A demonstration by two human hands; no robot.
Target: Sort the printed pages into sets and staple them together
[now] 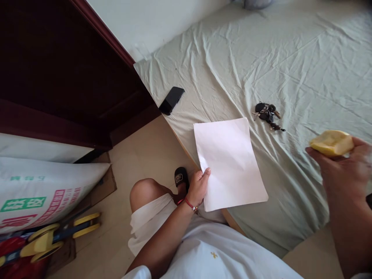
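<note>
My left hand (199,186) grips the left edge of a white paper sheet (232,162), thumb on top and the other fingers underneath. The sheet looks blank and extends over the bed's edge; whether it is one sheet or a thin stack I cannot tell. On the right, my right hand (345,166) is closed around a yellow piece of what looks like fruit (331,142), with a pale cut or bitten face on top. That hand is above the bed, apart from the paper. A bunch of keys (267,114) lies on the bedsheet between the fruit and the paper.
A dark phone (172,100) lies by the edge of the bed (290,69), which has a wrinkled pale green sheet. To the left are a dark red door (58,69), a printed white sack (52,190) and a yellow-and-blue object (49,240) near the floor.
</note>
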